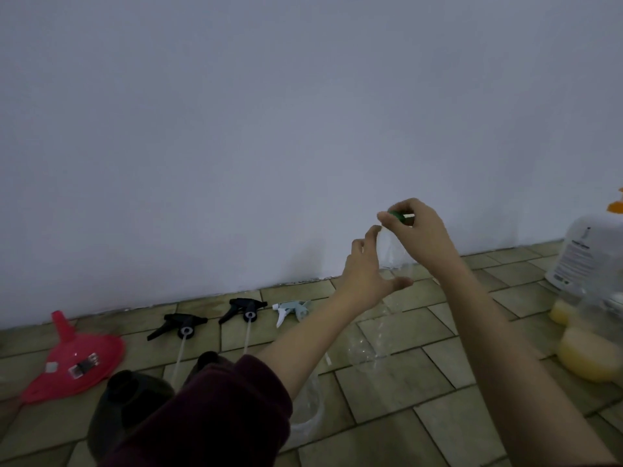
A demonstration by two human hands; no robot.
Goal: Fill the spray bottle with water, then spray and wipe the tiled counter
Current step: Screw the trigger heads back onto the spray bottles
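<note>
Head view: clear plastic bottle (392,254) held upright above tiled counter (387,392), near the white wall. Right hand (418,235) on top, fingertips pinching green cap (397,216) at the bottle's neck. Left hand (369,274) lower down, fingers and thumb curled round the bottle's body. On the tiles to the left: pale spray head (291,310), two black spray heads (242,310), red funnel (76,362). To the right: yellow sponges (586,357), white bottle (585,254).
</note>
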